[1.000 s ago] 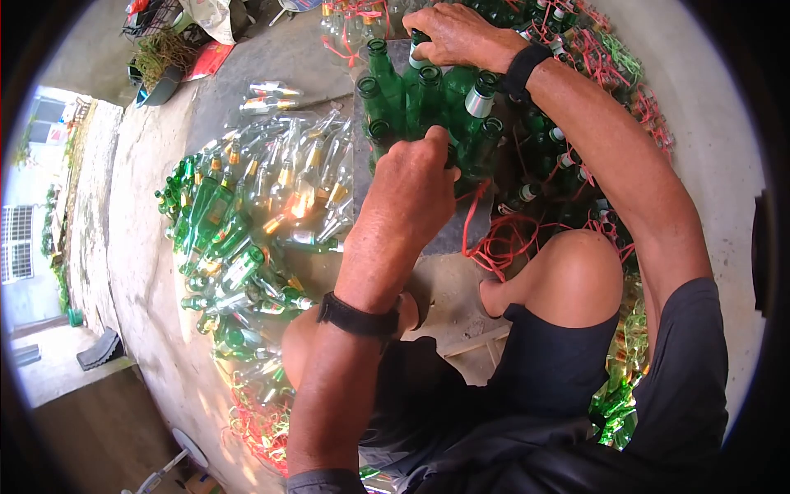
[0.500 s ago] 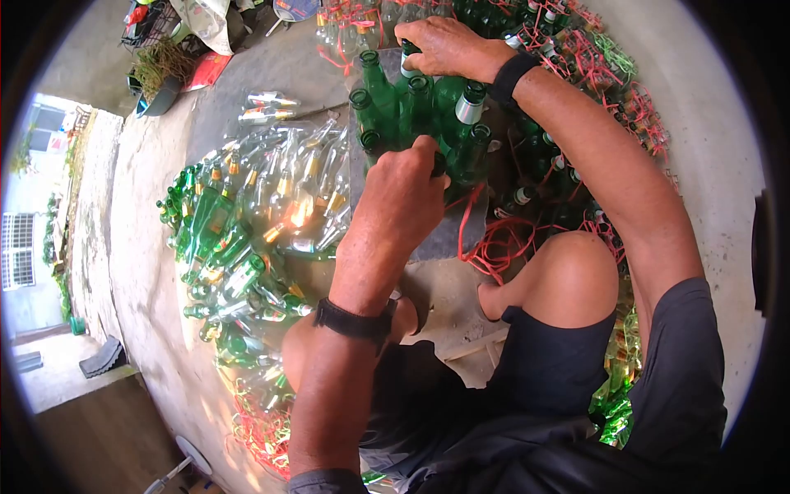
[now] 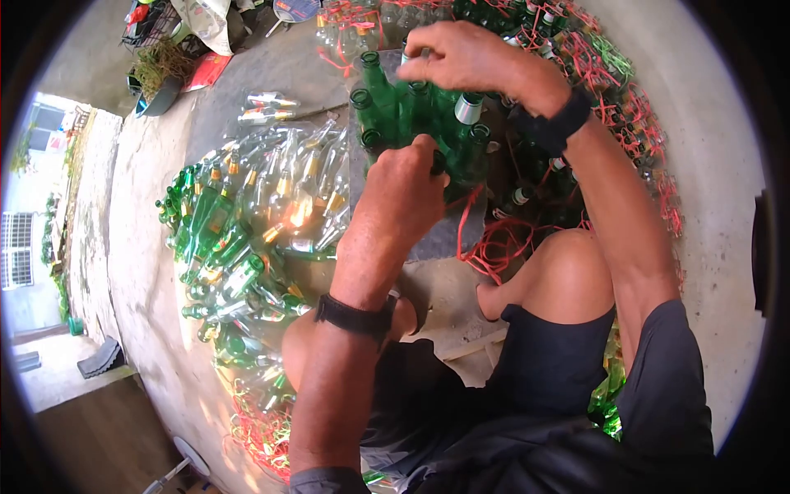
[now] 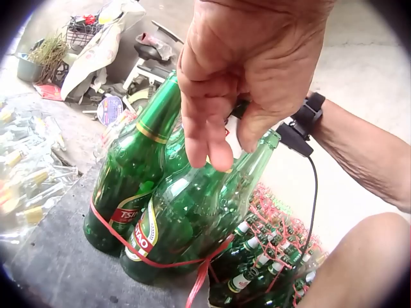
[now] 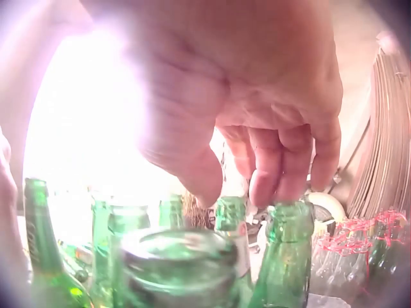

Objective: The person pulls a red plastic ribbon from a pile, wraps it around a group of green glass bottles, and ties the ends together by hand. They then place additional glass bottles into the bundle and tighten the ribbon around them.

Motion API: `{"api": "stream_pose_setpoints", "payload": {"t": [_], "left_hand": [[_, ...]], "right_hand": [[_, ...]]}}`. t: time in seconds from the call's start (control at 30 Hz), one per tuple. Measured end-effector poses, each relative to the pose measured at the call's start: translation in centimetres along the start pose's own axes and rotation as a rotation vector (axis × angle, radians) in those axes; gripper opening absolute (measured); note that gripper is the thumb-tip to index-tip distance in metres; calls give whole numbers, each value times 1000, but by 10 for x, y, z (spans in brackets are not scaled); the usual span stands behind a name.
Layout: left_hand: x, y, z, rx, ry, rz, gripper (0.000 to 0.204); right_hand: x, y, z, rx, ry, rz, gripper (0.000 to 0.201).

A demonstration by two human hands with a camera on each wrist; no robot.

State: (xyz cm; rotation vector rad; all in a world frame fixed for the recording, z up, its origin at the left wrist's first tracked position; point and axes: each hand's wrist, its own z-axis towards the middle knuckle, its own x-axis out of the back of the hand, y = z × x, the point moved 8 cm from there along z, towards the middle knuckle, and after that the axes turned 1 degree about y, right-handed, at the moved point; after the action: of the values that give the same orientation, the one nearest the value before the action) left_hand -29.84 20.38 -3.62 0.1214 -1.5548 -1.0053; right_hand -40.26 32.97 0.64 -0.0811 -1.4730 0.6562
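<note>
A cluster of upright green beer bottles (image 3: 377,82) stands on a dark slab (image 3: 424,240). Red plastic string (image 4: 168,264) runs round the lower part of the bottles in the left wrist view. My left hand (image 3: 401,188) holds the neck of a green bottle on the near side, its fingers curled down around it; most of that neck is hidden. Over the far side of the cluster is my right hand (image 3: 481,59), its fingers loosely bent and holding nothing. In the right wrist view its fingertips hang just over the bottle mouths (image 5: 290,215).
Clear and green bottles (image 3: 280,185) lie heaped to the left. Bundles tied with red string (image 3: 609,90) stand along the right. Loose red string (image 3: 502,247) lies by the person's right foot. A planter (image 3: 158,97) stands at the back left.
My right hand has let go of the bottle neck at the far side, lifted off and moved slightly right. The left hand keeps its hold, after a slight shift left in view.
</note>
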Motion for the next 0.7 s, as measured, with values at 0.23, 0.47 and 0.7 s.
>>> {"api": "stream_pose_setpoints", "payload": {"t": [0.23,0.47,0.7], "left_hand": [[-1,-4,0,33,4,-18,25],[1,-5,1,42,-2,-30,24],[3,-2,1,22,13,-41,24]], "right_hand": [[-28,-14,-17,75,130,-254,35],[-35,-17,-22,97,160,-302,32],[-34,-20,-26,99,109,-318,28]]}}
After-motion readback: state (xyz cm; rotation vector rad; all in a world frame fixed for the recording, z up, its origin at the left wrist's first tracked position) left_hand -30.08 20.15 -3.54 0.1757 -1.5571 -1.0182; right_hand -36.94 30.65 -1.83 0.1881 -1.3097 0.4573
